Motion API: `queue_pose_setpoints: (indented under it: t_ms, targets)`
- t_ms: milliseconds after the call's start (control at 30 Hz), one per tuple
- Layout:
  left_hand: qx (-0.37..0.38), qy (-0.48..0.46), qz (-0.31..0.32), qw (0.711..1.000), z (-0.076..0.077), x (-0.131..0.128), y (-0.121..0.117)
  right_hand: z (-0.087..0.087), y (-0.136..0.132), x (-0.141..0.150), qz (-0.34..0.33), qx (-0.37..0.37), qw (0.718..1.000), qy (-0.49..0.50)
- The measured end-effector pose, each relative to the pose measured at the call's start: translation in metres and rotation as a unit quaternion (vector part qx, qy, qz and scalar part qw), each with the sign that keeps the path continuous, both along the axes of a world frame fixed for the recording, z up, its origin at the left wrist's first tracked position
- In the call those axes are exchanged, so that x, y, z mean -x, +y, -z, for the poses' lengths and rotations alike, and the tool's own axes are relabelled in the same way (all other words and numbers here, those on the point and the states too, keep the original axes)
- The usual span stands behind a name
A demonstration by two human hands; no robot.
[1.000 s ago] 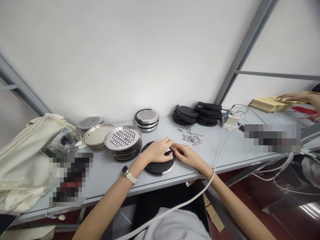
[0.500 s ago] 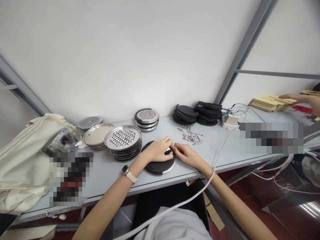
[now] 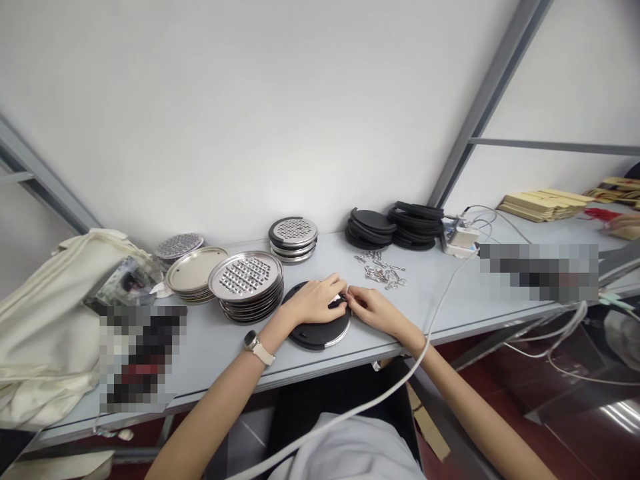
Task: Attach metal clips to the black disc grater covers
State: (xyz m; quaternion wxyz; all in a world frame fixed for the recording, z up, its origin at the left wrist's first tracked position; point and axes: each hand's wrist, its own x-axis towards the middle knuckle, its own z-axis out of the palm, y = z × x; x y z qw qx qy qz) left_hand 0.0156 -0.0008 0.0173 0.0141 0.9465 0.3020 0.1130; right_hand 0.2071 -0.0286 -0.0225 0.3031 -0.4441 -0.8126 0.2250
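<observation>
A round black disc with a metal rim (image 3: 320, 331) lies flat on the grey table (image 3: 450, 300) in front of me. My left hand (image 3: 314, 301) rests on top of it with curled fingers pressing near its right edge. My right hand (image 3: 373, 309) meets it there, fingers pinched on a small part at the disc's edge that I cannot make out. A scatter of small metal clips (image 3: 383, 272) lies just behind my hands.
Stacks of perforated metal discs (image 3: 246, 279), plain metal plates (image 3: 194, 269) and black-rimmed discs (image 3: 293, 237) stand left and behind. Black covers (image 3: 371, 229) and rings (image 3: 416, 224) are stacked at the back right. A cloth bag (image 3: 45, 320) lies far left. Another person's hand (image 3: 623, 227) is far right.
My hands have stayed nearly still on the black disc. The other person's hand at the far right has drawn back from the pile of flat yellow pieces.
</observation>
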Motion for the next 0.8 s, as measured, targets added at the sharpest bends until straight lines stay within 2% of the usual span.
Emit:
queue_pose_setpoints:
  t_ms: [233, 800]
  targets:
    - [0.043, -0.041, 0.009, 0.998, 0.0016, 0.0011, 0.0022, 0.0005, 0.0003, -0.0004, 0.007, -0.002, 1.000, -0.007]
    - [0.088, -0.095, 0.033, 0.991, 0.0081, 0.0031, 0.0092, 0.0015, 0.0011, -0.0009, 0.006, -0.009, 1.000, -0.016]
